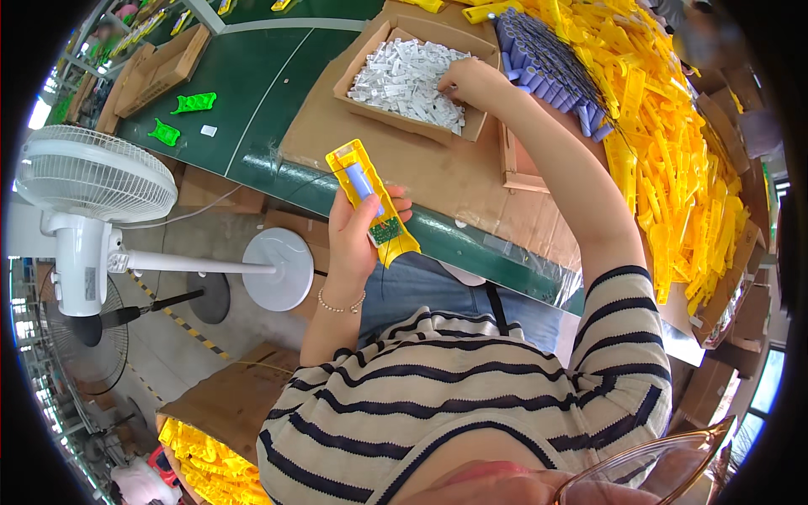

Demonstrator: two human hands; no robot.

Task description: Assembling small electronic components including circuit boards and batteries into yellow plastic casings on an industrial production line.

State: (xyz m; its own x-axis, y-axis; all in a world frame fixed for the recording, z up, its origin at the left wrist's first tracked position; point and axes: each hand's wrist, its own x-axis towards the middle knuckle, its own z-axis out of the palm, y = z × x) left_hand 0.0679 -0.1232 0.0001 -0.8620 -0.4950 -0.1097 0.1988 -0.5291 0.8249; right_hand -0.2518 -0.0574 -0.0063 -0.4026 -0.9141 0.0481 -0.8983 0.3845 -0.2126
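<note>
My left hand (358, 223) is closed around a long yellow plastic housing (343, 157), tilted above the table's near edge. Inside the housing lie a blue cylindrical battery cell (359, 178) and a small green circuit board (386, 231), with thin dark wires. My right hand (470, 82) reaches into the right side of a cardboard box (404, 121) full of small whitish clear plastic pieces (400, 74). Its fingers are curled and pinched together among the pieces; whatever is between the fingertips is too small to tell.
Beyond my right forearm are stacked blue battery cells (539, 63) and a large heap of yellow housings (656, 160). Two green plastic parts (195, 103) lie on the green table at left. A white fan (93, 177) stands on the left; a carton of yellow parts (210, 459) sits below.
</note>
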